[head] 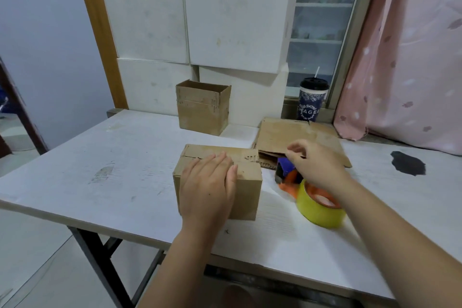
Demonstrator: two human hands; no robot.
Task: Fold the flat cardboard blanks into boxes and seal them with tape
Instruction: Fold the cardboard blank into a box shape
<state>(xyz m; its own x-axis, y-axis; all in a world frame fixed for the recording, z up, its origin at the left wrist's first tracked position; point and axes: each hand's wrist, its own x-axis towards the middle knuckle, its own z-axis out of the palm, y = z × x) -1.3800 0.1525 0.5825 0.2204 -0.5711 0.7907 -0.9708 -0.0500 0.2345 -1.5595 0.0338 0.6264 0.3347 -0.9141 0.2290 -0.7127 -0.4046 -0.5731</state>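
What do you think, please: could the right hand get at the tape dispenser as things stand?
Probably yes: the right hand hangs over the tape dispenser, nothing lies between them, and the left hand rests flat on the folded box, out of the way.

Home room doing duty as a packing corner: pink flowered curtain (405,52) beyond & right of the right hand (315,165), window (322,22) w/ shelves behind the glass, takeaway cup (312,100) by the sill, white boxes (190,32) stacked beyond the left hand (207,182), folding-leg counter (100,170) under both.
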